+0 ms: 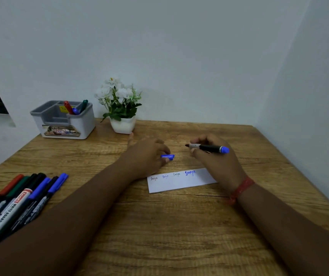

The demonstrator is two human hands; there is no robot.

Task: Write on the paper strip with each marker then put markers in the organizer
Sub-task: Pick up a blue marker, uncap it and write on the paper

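Above the paper strip, left hand pinching blue cap, right hand gripping uncapped marker, fingertips seemingly hidden.

You cannot see most of the blue cap: your left hand covers all but its right end. Your right hand hides the middle of the uncapped marker from below, and it also covers the right end of the paper strip. The loose markers run off the left edge, and your left forearm covers their lower ends. In the organizer, only the tops of three markers show above the rim. The label on its front is too blurred to read.
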